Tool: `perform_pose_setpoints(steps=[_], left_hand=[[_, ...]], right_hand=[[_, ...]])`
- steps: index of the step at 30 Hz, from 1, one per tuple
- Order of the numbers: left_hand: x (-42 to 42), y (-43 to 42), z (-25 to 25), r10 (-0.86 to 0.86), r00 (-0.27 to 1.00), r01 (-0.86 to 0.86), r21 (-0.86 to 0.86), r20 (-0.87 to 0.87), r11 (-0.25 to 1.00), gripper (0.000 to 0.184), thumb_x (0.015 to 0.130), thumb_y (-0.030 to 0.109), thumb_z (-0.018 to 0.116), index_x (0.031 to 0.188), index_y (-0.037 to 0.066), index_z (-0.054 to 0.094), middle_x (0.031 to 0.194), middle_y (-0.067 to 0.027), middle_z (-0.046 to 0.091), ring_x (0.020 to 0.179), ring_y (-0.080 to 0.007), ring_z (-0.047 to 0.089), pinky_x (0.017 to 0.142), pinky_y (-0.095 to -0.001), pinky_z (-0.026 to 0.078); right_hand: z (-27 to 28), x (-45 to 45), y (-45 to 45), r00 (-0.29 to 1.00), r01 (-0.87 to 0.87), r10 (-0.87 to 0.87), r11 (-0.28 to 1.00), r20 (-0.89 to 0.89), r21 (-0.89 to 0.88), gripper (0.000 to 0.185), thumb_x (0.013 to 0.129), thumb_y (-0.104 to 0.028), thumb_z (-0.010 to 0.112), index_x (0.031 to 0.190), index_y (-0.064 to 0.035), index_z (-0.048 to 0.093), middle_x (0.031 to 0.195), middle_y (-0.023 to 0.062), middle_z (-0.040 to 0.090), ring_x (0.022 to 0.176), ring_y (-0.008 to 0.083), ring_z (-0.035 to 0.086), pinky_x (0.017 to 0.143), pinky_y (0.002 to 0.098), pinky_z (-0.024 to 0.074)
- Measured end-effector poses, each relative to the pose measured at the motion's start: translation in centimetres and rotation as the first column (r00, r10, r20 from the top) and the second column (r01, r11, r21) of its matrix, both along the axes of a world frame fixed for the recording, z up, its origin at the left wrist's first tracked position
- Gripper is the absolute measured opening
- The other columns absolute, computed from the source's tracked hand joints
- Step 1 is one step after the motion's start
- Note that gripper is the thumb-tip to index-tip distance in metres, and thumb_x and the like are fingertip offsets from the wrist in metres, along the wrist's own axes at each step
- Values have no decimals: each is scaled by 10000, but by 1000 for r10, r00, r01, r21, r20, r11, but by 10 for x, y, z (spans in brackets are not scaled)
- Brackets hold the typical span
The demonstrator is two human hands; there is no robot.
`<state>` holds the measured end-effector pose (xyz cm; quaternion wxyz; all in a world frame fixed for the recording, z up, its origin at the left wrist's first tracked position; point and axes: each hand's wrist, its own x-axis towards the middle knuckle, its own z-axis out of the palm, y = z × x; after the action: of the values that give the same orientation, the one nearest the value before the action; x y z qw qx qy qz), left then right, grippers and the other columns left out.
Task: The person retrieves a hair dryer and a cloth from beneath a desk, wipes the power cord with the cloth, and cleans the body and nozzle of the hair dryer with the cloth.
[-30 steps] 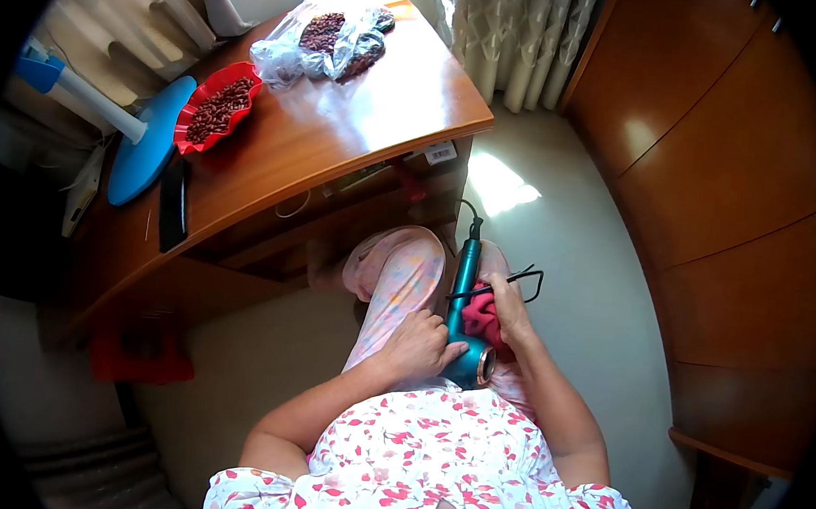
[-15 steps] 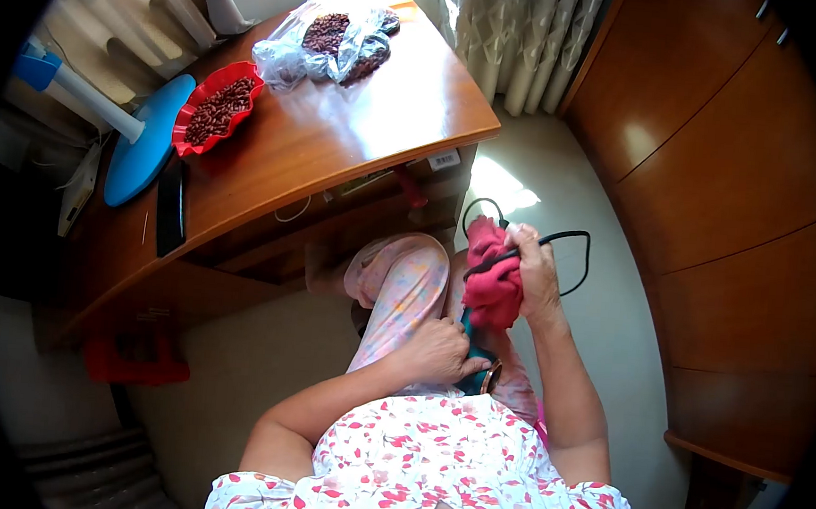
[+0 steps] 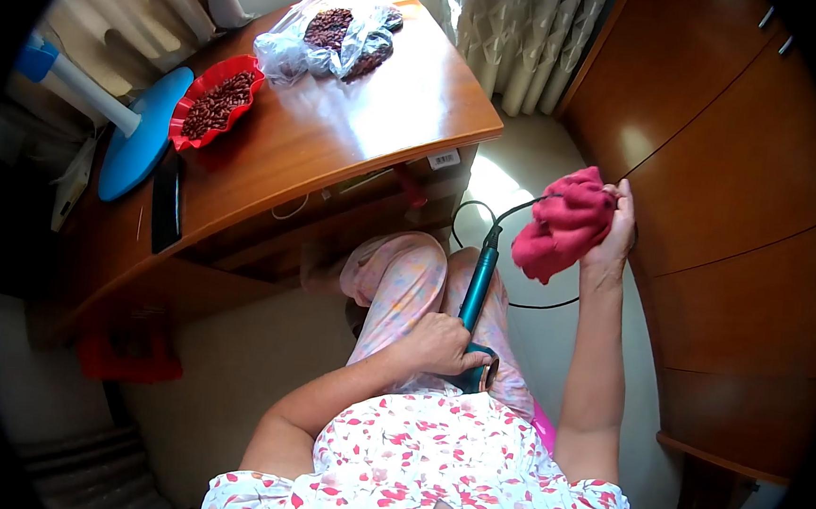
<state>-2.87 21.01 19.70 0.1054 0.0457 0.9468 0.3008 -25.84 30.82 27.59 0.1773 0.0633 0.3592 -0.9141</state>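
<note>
A teal hair dryer (image 3: 478,288) lies over my lap, its handle pointing away from me and its round head close to my shirt. My left hand (image 3: 439,345) is closed around it near the head, the thumb against the rim. To the right, my right hand (image 3: 619,233) grips a bunched dark-pink cloth (image 3: 563,229), raised off the dryer. The black cord (image 3: 517,210) leaves the handle's end and runs up to the cloth, where part of it is hidden.
A wooden desk (image 3: 340,141) at the left bears a red scalloped bowl (image 3: 184,109) of dark-red beans, a plastic bag (image 3: 285,57) with more beans, and a blue round stand base (image 3: 139,155). Wooden cabinets (image 3: 716,181) line the right side. Curtains (image 3: 517,45) hang behind.
My right hand has moved up and right with the cloth, away from the hair dryer. The dryer's handle, covered before, now shows. My left hand has stayed around the dryer.
</note>
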Motion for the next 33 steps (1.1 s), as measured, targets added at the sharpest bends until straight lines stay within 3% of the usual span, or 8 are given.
perform_pose_setpoints(steps=[7, 16, 18, 23, 26, 30, 32, 33], left_hand=[[1, -4, 0, 11, 999, -10, 24, -33, 1000, 757, 800, 639, 438, 493, -45, 546, 520, -225, 520, 493, -380, 538, 498, -448, 432], [-3, -1, 4, 2, 1000, -2, 7, -18, 1000, 766, 801, 650, 425, 477, -33, 546, 496, -210, 517, 482, -374, 544, 487, -439, 433], [-3, -2, 5, 1, 1000, -1, 5, -5, 1000, 767, 802, 649, 424, 477, -34, 546, 495, -211, 517, 482, -374, 544, 487, -439, 432], [-4, -2, 2, 31, 999, -31, -11, 10, 999, 770, 802, 652, 418, 480, -35, 549, 504, -212, 523, 498, -379, 549, 504, -448, 433], [-4, -4, 2, 51, 999, -51, -8, 0, 999, 728, 800, 610, 460, 483, -38, 564, 491, -219, 517, 491, -384, 557, 504, -437, 447], [-5, -6, 1, 60, 998, -60, -1, 27, 998, 713, 808, 594, 459, 510, -42, 579, 521, -228, 534, 519, -386, 569, 522, -444, 453], [-5, -9, -2, 39, 999, -39, 25, 14, 999, 694, 821, 572, 456, 544, -49, 593, 563, -239, 553, 561, -392, 581, 537, -451, 460], [-5, -10, -2, 39, 999, -40, 26, 10, 999, 694, 821, 572, 456, 544, -49, 593, 563, -239, 553, 561, -392, 581, 537, -451, 460]], right_hand=[[18, -47, 11, 980, -126, 113, 989, -165, -71, 605, 936, -454, 186, 992, 37, 533, 930, 191, 584, 891, 333, 563, 817, 488, 470], [41, -63, -9, 967, -140, 105, 980, -231, -140, 449, 947, -382, 288, 1001, -6, 526, 961, 145, 580, 893, 273, 575, 797, 431, 490], [58, -76, -3, 872, -184, 113, 977, -476, -106, 389, 940, -328, 352, 1048, 6, 520, 986, 144, 578, 874, 264, 588, 777, 403, 504], [112, -105, 19, 342, 506, -64, 853, -937, 126, 293, 866, -192, 536, 1060, 27, 547, 970, 137, 588, 838, 215, 603, 709, 318, 539], [140, -68, 29, 525, 283, -46, 951, -850, 123, 297, 844, -203, 571, 1030, 28, 563, 917, 113, 601, 810, 203, 602, 689, 303, 544], [135, -33, 21, 229, 372, 168, 895, -959, 246, 278, 891, -273, 485, 999, -33, 571, 875, 84, 598, 737, 197, 595, 625, 320, 525], [121, -17, 29, 825, 211, -28, 942, -564, 262, 278, 918, -324, 428, 923, -79, 558, 841, 68, 582, 735, 188, 578, 634, 340, 499], [115, -8, 32, 852, 33, 45, 990, -521, 139, 284, 925, -344, 412, 899, -93, 543, 833, 57, 575, 734, 180, 571, 646, 344, 492]])
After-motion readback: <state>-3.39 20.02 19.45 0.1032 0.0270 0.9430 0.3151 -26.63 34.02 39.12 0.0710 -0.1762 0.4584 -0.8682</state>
